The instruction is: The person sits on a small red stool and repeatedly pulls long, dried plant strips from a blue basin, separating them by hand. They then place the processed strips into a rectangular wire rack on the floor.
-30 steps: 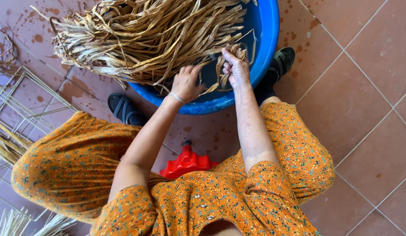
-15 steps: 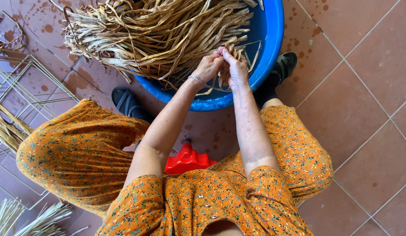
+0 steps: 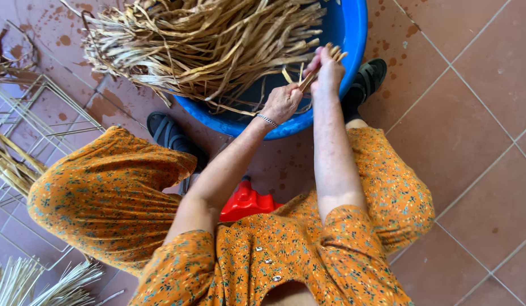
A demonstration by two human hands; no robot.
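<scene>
A blue plastic basin [image 3: 353, 39] on the tiled floor holds a big heap of dried tan fibre strips [image 3: 206, 39] that spills over its left rim. Over the basin's near side, my right hand [image 3: 328, 73] and my left hand [image 3: 281, 103] grip the same few strips [image 3: 305, 79]. The right hand pinches their upper end with the tips sticking out above the fingers. The left hand, with a thin bracelet at the wrist, holds them lower down. Both hands are above the basin's dark inside.
I sit on a low red stool [image 3: 246, 203], in an orange flowered dress, with black sandals [image 3: 172, 136] either side of the basin. A wire rack [image 3: 31, 107] lies on the floor at left with fibre bundles on it. Pale straw bundles [image 3: 42, 283] lie bottom left.
Both hands have risen a little out of the basin and drawn a few strips up between them. The left hand has come closer to the right one.
</scene>
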